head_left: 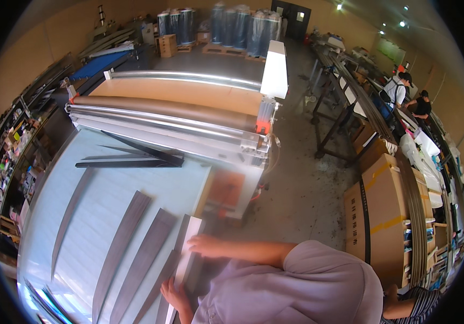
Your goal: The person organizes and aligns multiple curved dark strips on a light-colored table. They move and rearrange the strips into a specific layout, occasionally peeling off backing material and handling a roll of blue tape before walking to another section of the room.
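Observation:
A long white strip lies along the near edge of the pale glass-like tabletop. My right hand grips its farther part, fingers over the strip. Lower down, my left hand holds the same strip from its side, fingers bent around the edge. Beside it, partly covered, rests a dark grey strip. Further left lie more flat grey strips, including a wide one and another, roughly parallel. A thin curved strip is farthest left. Several black strips are crossed in a loose pile at the back.
A roller machine with a brown bed adjoins the table's far end. Cartons and long bars stand on the right. Wrapped rolls are at the back. Two people work far right; a striped sleeve shows at lower right.

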`<state>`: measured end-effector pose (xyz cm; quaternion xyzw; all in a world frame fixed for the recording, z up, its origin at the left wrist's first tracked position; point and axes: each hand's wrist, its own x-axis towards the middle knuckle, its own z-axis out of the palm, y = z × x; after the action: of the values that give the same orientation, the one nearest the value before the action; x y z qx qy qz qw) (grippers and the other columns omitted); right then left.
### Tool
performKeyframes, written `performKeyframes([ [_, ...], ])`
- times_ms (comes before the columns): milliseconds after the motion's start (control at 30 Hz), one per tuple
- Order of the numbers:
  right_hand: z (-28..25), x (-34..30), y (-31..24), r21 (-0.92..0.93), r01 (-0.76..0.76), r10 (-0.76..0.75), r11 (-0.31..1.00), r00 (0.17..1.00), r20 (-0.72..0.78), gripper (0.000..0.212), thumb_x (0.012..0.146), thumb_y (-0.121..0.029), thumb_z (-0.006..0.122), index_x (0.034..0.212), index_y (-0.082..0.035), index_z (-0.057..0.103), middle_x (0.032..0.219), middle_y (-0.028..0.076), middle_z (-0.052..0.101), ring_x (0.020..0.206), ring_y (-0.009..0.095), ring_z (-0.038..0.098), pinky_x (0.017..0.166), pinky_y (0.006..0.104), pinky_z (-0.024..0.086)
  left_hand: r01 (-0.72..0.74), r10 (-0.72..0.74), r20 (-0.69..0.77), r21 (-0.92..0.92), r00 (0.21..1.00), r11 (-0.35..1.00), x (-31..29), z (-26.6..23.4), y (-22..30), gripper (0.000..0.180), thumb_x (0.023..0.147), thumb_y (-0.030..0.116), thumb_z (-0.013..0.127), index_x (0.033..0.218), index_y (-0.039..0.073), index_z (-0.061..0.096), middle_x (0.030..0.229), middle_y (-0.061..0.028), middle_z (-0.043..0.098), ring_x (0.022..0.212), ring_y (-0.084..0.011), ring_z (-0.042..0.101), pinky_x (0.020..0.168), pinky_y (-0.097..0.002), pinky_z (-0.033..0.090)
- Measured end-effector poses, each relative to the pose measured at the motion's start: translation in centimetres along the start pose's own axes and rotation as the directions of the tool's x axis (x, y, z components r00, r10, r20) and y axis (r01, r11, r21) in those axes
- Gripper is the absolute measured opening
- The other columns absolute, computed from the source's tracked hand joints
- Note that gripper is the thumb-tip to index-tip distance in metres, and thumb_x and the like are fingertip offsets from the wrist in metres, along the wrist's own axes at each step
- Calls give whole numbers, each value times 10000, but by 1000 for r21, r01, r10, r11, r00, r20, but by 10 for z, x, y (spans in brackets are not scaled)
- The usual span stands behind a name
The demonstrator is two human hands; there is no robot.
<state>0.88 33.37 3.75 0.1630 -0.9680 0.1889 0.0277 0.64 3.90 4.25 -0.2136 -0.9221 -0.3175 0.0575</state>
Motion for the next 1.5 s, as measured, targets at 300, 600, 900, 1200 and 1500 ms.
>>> performKeyframes([
  [300,7,2,-3,70,-73,79,995,993,-88,404,692,-165,840,1065,-122,693,1248,64,619,1187,278,572,976,427,472,-7,8,29,-5,1000,1000,0,-5,2,429,701,83,769,1107,4,655,1139,-156,610,1086,-401,551,955,-484,447],
  [600,16,2,-2,51,-70,78,996,978,-193,423,702,-147,830,1100,-120,688,1280,73,619,1217,285,564,983,437,464,-7,7,31,10,1000,1000,3,-5,3,427,707,72,761,1118,15,658,1145,-177,607,1081,-404,549,965,-483,444],
  [900,-11,3,14,382,-78,191,921,944,-267,127,828,-107,725,917,-25,685,1050,144,670,1017,339,639,872,427,517,68,-67,22,-24,997,997,8,-9,5,470,705,72,807,1157,26,683,1185,-139,626,1120,-356,569,993,-439,466],
  [1200,-47,2,45,373,-164,293,913,901,-321,88,799,-22,728,820,0,645,915,116,671,911,327,633,802,414,502,105,-104,37,-27,994,994,7,-11,6,479,710,94,816,1165,34,680,1200,-99,628,1141,-331,570,979,-423,480],
  [1500,-13,66,-20,285,144,-133,948,989,-57,318,814,-131,764,1102,-33,673,1239,120,639,1176,329,583,1013,439,476,134,-133,67,-8,989,991,8,-11,-1,459,733,135,817,1165,47,687,1201,-95,632,1117,-327,580,965,-422,488],
])
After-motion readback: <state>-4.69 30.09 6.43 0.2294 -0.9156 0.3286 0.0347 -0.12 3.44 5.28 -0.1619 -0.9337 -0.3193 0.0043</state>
